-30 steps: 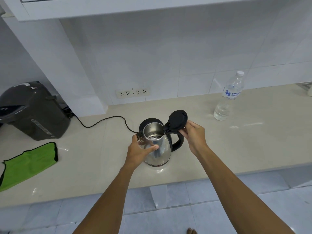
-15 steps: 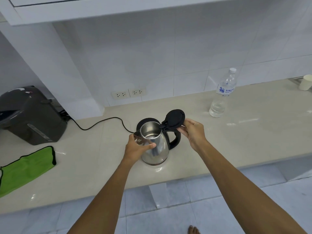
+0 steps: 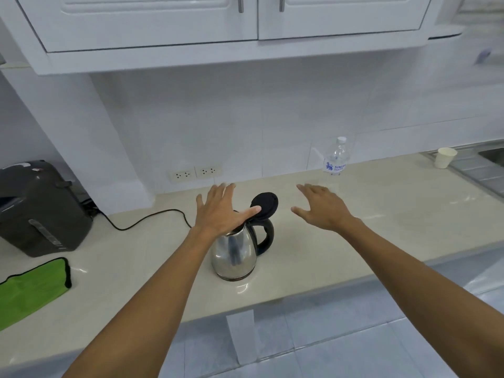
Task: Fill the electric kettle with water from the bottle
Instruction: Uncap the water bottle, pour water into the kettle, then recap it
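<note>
Two spread hands (image 3: 272, 211) over open-lidded kettle (image 3: 236, 252)

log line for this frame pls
kettle: lid up, on counter | left hand: open, above it | right hand: open, empty | bottle: capped, untouched

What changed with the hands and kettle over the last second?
Both hands let go. The left hand left the kettle body and now hovers open above it; the right hand released the lid and reaches toward the bottle. Kettle, raised lid and bottle stayed put.
</note>
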The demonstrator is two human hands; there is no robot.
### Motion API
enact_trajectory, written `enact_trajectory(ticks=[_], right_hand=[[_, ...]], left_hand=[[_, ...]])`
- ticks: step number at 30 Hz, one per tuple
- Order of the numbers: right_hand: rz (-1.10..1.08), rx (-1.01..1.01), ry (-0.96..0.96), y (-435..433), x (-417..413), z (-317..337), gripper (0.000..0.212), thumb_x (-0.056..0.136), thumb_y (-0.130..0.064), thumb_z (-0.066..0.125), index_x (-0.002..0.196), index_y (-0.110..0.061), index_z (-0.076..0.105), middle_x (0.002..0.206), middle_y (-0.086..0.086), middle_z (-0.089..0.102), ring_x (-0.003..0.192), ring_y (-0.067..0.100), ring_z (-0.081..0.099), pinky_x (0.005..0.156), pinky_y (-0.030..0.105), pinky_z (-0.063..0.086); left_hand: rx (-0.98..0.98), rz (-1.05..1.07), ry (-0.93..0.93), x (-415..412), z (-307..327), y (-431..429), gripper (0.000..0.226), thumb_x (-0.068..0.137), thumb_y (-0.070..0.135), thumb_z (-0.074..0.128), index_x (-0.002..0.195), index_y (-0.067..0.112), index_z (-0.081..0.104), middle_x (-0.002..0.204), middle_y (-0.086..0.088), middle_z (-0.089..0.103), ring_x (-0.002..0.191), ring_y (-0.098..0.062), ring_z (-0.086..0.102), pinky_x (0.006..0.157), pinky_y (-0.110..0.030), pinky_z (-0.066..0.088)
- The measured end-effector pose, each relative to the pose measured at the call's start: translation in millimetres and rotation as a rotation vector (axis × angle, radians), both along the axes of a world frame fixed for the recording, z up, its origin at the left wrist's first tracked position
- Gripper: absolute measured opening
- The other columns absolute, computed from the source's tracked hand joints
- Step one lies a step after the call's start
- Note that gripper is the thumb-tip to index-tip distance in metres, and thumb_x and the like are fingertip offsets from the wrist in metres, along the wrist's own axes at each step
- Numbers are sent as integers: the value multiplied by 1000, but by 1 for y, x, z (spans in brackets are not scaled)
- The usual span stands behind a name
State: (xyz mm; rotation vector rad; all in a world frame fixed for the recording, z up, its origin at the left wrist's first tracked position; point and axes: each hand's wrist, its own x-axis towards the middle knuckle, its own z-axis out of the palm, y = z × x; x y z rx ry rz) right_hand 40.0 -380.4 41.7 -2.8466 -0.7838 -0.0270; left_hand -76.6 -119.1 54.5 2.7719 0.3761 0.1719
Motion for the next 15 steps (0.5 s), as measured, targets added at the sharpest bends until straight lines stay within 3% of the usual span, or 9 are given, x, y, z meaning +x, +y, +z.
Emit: enact_trajectory(ticks=[3, 15], right_hand=[[-11, -123, -5, -24, 16, 13, 86, 93, -69, 47, 161, -22, 22, 166, 6, 31, 151, 32, 30, 117, 49, 34], [-101, -174, -44, -119, 144, 45, 93, 89, -74, 49, 162, -24, 18, 164, 5, 35, 148, 33, 35, 113, 51, 40]], left_hand=[[74, -89, 21, 23, 12, -28, 113, 83, 96, 41, 170, 26, 22, 179, -3, 14, 166, -23, 4, 130, -61, 2], [152, -245, 38, 170, 20, -153, 118, 83, 97, 38, 172, 23, 17, 181, -7, 4, 167, -24, -2, 132, -57, 1]])
